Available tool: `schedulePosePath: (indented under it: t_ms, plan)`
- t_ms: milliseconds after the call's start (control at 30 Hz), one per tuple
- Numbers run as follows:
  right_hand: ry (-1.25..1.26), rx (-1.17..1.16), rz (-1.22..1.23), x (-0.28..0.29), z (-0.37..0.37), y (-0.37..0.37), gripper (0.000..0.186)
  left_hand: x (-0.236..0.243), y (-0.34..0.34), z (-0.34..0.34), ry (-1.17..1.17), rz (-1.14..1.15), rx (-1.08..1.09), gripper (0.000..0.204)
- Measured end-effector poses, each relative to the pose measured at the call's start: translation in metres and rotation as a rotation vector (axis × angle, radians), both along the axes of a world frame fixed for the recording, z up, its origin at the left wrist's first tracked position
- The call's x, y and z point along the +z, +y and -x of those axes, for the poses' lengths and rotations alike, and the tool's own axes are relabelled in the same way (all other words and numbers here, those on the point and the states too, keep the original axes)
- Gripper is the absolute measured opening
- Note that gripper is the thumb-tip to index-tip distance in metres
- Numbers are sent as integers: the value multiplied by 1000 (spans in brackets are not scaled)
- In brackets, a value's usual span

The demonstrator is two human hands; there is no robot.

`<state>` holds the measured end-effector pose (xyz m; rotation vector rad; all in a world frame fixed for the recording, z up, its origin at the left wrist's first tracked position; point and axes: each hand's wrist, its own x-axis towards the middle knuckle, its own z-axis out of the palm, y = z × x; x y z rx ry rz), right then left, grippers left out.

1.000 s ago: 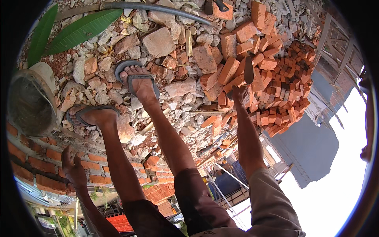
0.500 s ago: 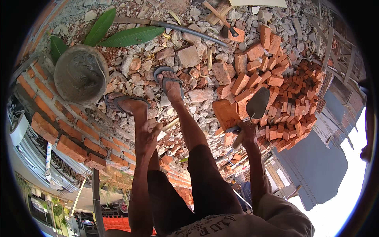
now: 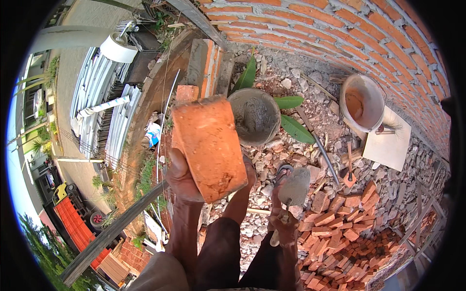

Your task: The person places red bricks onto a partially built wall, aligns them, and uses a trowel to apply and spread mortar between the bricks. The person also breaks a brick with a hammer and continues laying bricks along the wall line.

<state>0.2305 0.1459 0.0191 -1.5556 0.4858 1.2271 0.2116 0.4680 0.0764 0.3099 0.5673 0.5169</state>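
Observation:
A whole orange brick is raised in my left hand, its broad face filling the middle of the view. My left thumb shows at its lower left edge; the other fingers are largely hidden. Lower and to the right, my right hand grips a trowel by its handle, the blade pointing away from me and smeared with grey mortar. Just beyond the brick stands a round bucket with wet grey mortar inside. The held brick partly covers the top of a low brick wall.
Loose bricks lie in a heap at lower right, on rubble ground. A pale bucket, a flat board, a wooden-handled tool and a dark pipe are beyond. A wooden post slants at left; a tall brick wall borders the far right.
My left hand, empty before, now holds a brick up. The view has turned left, toward the low wall and mortar bucket. The trowel has stayed in my right hand.

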Motion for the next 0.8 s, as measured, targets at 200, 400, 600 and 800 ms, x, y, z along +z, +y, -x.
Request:
schedulePosePath:
  t_ms: [200,400,600,800]
  plan:
    - [68,204,162,-23,31,-19,45,41,195,7,111,-567,237,54]
    - [260,-100,270,-39,48,-23,23,-70,318,-26,1085,-958,68,41]
    - [247,-105,370,-45,57,-19,23,-152,319,-75,1537,-1282,-318,50]
    - [260,-21,410,-50,58,6,46,-187,314,-113,1486,-1579,-438,44]
